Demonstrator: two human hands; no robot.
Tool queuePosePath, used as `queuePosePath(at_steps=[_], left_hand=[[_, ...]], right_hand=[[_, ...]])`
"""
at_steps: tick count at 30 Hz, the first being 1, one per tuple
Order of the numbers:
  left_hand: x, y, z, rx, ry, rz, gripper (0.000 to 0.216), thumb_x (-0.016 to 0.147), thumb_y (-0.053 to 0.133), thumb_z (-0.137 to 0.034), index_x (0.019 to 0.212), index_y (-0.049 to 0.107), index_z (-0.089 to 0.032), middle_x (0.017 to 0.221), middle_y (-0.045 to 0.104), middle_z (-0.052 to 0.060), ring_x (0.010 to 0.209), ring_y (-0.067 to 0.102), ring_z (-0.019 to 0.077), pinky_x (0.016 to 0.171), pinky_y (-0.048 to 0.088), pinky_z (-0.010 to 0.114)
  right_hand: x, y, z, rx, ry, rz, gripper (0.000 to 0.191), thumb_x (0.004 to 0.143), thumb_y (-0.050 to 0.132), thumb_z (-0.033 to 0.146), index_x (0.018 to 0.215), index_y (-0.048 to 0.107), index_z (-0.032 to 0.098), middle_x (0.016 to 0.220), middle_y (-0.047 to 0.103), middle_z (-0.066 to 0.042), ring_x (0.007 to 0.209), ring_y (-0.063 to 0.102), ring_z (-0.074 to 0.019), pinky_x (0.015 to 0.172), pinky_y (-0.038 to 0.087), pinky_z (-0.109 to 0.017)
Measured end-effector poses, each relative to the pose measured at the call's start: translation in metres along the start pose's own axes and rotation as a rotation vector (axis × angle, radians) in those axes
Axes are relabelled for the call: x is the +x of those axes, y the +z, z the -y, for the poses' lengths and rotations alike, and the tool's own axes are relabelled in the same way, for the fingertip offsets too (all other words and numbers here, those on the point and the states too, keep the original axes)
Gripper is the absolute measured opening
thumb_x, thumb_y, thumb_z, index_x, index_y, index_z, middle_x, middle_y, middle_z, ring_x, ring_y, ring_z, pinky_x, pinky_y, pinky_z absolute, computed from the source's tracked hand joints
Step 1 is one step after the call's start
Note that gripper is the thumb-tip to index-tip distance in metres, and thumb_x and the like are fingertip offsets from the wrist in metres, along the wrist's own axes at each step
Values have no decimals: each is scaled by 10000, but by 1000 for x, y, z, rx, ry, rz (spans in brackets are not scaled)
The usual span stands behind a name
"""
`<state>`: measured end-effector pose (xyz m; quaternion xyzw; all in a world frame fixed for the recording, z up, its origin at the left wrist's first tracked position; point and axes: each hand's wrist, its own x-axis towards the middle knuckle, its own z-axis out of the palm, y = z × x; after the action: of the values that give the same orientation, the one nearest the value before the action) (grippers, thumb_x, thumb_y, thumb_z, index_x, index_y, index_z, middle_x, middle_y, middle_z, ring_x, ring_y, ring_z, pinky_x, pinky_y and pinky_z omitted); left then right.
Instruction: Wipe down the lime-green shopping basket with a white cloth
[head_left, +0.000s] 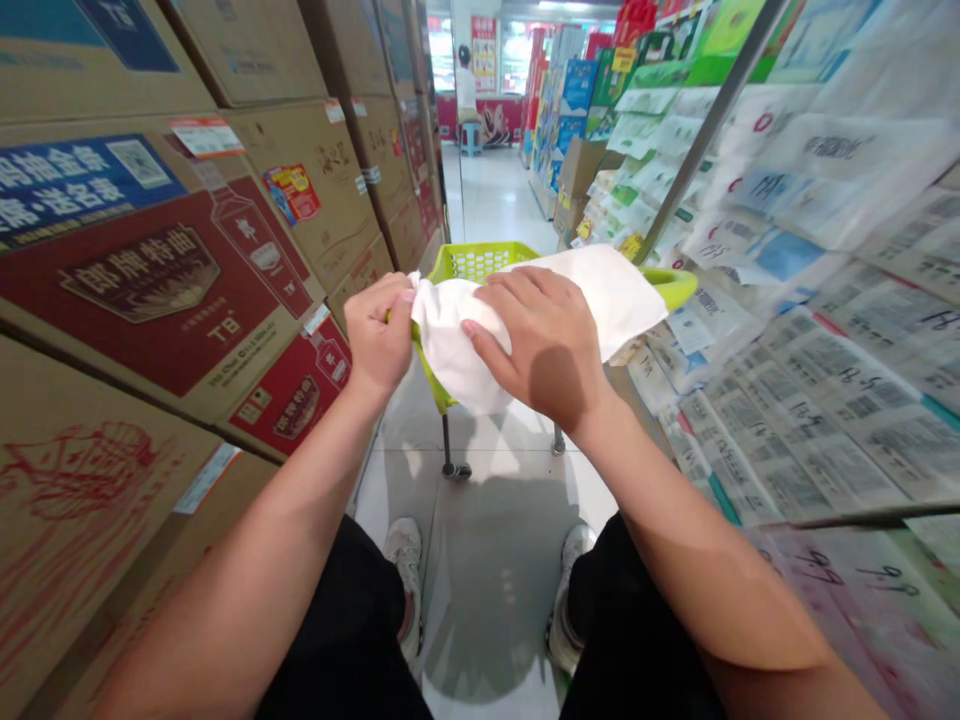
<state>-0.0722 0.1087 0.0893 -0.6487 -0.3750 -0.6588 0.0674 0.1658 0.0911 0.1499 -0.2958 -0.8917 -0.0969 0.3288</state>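
A white cloth [630, 290] lies spread and bunched over the near rim of a lime-green shopping basket cart [480, 262]. At the cart's left side, my left hand [381, 330] is closed with its fingers pinching a gathered corner of the cloth. My right hand [544, 340] rests palm down on the middle of the cloth, thumb apart from the fingers. To the right, the cart's green handle [679, 288] sticks out from under the cloth. The basket's inside is mostly hidden behind the cloth and my hands.
Stacked cardboard boxes [315, 190] line the left side. Shelves of plastic-wrapped packs [817, 400] stand close on the right. The cart's caster wheel [456, 470] sits on the tiled floor before my feet. Far down the aisle a person [466, 85] is near a blue stool [471, 137].
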Motion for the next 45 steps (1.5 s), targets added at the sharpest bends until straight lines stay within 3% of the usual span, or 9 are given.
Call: queuePosePath(at_steps=[4,11,16,20,26,30,35,40,45], left_hand=[[3,-13,3,-38,-16,38,606,1022,613,-601,561,454,-240,566,406,-6,552,344,177,610,272,407],[-1,-15,8,-48,-32,-31,505,967,618,-594,585,581,-266,542,445,-5,528,400,176,578,320,412],[-3,-14,5,-51,19,-43,493,1004,616,-550,603,576,-265,573,452,-9,554,428,175,574,292,405],[-2,-16,-4,-22,-18,5,600,976,603,-654,557,457,-251,558,405,-3,541,376,180,574,267,413],[-1,-17,-7,-61,-13,22,529,948,616,-606,560,535,-256,535,461,2,519,410,174,566,282,406],[-4,-14,-5,-39,-22,7,538,948,590,-644,567,548,-267,524,438,-3,518,398,177,568,280,407],[-6,-6,-6,-17,-24,-65,624,976,565,-711,558,487,-254,549,421,2,539,390,174,576,251,411],[-7,-14,18,-21,-12,29,719,994,573,-822,622,455,-220,605,342,-10,625,367,136,637,244,379],[-8,-20,31,-119,3,37,686,982,666,-787,647,532,-204,624,391,-10,644,367,126,651,218,372]], right_hand=[[5,-2,-14,-53,44,61,544,1163,358,566,1345,749,235,1378,756,-98,1287,650,-332,1136,471,-500],[-2,-32,-86,-172,480,253,790,1099,235,767,1116,815,230,1013,809,-186,971,748,-391,843,531,-520],[-6,-16,-53,-91,205,84,673,1105,367,713,1442,703,237,1311,771,-175,1216,694,-389,1009,524,-554],[3,-2,-10,-35,28,60,576,1112,436,651,1417,710,247,1408,734,-144,1318,648,-356,1111,487,-534],[9,-22,-51,-62,341,194,712,1119,277,727,1106,793,237,1078,797,-136,1093,717,-353,936,520,-490],[3,-32,-84,-97,474,209,778,1115,221,753,1111,788,220,1087,790,-151,1114,711,-358,921,521,-476],[3,-17,-35,-137,248,161,587,1127,369,609,1305,748,199,1347,756,-164,1259,657,-374,1075,483,-519],[11,-10,-2,-43,113,180,588,1116,352,658,1372,726,283,1444,729,-118,1327,644,-368,1147,473,-542],[7,-36,-54,-172,551,274,702,1151,262,618,1206,810,182,1280,786,-205,1239,714,-455,968,550,-606]])
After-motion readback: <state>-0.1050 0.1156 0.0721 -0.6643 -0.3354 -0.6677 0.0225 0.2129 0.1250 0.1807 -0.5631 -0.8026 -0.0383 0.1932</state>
